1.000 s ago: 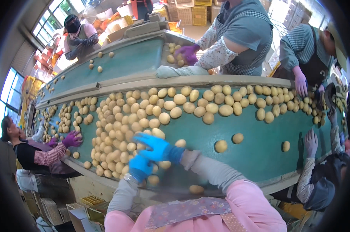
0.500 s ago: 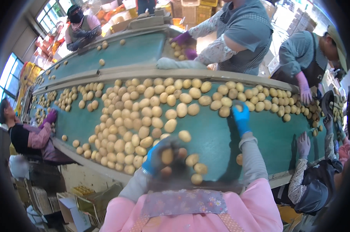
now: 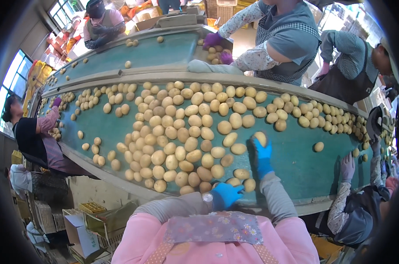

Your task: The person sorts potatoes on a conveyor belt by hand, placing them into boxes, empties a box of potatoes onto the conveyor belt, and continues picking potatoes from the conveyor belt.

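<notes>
My right hand [image 3: 263, 158], in a blue glove, grips a pale tan potato [image 3: 260, 138] over the green belt [image 3: 298, 167], at the right edge of a dense spread of potatoes [image 3: 182, 152]. My left hand [image 3: 226, 193], also blue-gloved, is low at the belt's near side, beside a few loose potatoes [image 3: 241, 173]. Its fingers are bent slightly and apart, with no potato visible in its grasp. Grey sleeves cover both forearms.
A raised rail [image 3: 160, 76] divides this belt from a second belt [image 3: 160, 53]. Co-workers stand across it [image 3: 278, 44], at the left [image 3: 36, 136] and at the right [image 3: 358, 211], some gloved hands on potatoes. Crates [image 3: 94, 208] and boxes [image 3: 78, 233] lie below, left.
My right hand has come nearer and slightly left with a potato; my left hand has moved right and down. The potatoes have shifted rightward. The far-right co-worker's hand has left the near belt.
</notes>
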A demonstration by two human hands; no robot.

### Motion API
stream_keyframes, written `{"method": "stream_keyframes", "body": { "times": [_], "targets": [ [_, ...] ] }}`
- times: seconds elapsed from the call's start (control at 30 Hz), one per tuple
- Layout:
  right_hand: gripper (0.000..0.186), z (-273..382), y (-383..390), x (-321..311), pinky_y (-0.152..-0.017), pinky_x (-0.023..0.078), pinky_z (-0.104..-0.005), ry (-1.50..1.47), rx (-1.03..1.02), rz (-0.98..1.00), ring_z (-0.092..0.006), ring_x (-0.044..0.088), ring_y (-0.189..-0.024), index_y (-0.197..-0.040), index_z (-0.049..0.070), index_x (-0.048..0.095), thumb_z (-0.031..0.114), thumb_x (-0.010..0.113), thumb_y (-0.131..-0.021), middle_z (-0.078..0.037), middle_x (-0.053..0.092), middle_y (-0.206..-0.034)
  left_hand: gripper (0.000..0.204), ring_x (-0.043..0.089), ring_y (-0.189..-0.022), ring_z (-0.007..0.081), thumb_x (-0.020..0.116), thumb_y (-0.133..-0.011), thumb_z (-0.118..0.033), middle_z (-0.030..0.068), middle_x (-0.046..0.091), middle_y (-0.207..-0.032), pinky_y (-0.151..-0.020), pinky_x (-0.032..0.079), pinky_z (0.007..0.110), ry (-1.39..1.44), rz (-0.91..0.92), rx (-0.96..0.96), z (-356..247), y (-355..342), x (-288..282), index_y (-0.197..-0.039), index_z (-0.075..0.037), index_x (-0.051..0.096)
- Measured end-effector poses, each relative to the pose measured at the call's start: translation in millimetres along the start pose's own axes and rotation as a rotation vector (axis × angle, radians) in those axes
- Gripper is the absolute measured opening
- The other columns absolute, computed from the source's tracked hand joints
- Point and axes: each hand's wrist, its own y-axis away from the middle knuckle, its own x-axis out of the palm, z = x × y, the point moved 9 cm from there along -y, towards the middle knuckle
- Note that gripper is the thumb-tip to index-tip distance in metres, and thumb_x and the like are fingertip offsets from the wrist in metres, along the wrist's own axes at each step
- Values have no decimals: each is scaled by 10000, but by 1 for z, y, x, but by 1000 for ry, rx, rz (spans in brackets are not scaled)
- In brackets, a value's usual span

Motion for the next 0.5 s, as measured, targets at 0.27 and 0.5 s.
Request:
{"method": "stream_keyframes", "body": {
  "times": [0.27,0.5],
  "targets": [
    [617,-84,25,183,-974,466,-332,181,-123,231,-224,526,-1162,-1347,30,440,98,739,-811,-107,518,-1292,426,623,-584,320,538,-877,-225,123,641,-913,-541,495,462,-255,149,-433,101,83,5,-1300,-179,542],
    [606,-140,57,345,-973,462,-329,219,63,556,-212,541,-1143,-1339,96,491,139,762,-798,-119,557,-1266,447,668,-775,333,720,-711,-274,122,539,-1260,-637,529,452,-121,159,-796,192,186,-77,-1146,-214,633]
  ]
}}
